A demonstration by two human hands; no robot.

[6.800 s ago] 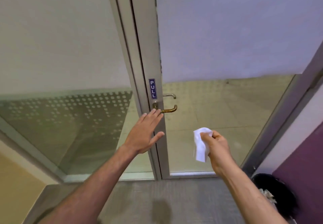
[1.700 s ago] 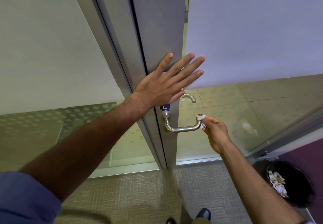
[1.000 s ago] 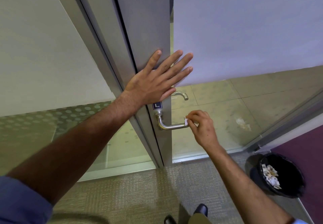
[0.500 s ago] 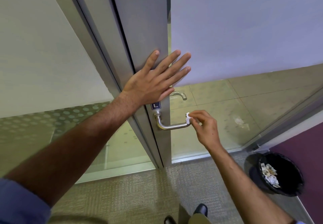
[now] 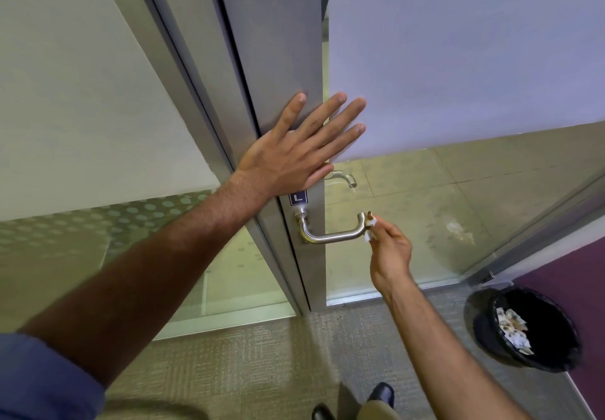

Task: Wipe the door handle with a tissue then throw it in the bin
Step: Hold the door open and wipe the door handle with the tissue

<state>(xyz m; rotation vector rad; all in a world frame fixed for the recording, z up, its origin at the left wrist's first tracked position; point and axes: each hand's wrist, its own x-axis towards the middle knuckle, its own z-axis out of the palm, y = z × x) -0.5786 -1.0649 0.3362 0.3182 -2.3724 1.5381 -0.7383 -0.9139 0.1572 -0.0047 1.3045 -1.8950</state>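
Left hand (image 5: 291, 154) is spread flat against the door frame (image 5: 278, 59), holding nothing. Right hand (image 5: 389, 252) pinches a small tissue (image 5: 371, 228), seemingly touching the door handle (image 5: 330, 234) tip; bin (image 5: 527, 328) sits nearby.

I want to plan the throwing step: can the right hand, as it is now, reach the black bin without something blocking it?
Probably yes: the bin stands open-topped on the floor right of the right hand, with nothing visible between them.

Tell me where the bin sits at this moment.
In the head view the black bin stands on the floor at lower right, against the purple wall, right of the right hand and the door handle.
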